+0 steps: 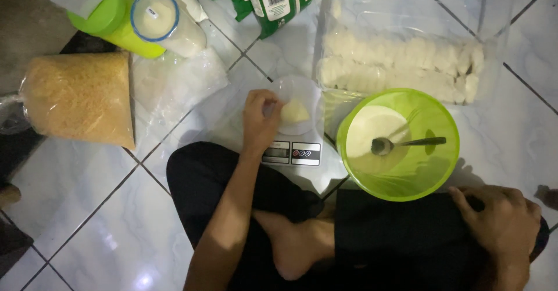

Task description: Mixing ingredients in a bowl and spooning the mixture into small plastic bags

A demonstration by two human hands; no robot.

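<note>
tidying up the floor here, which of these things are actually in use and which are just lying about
In use: left hand at the pale lump in the clear dish on the kitchen scale; green bowl with spoon; clear tub of white pieces.

Lying about: bag of crumbs, green canister, green packets. Right hand rests on the knee.

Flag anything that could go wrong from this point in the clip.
The left hand presses a pale dough lump in a small clear dish on the kitchen scale; leaning on it could skew the reading. The green bowl with its spoon sits close against the knee and might tip.
</note>
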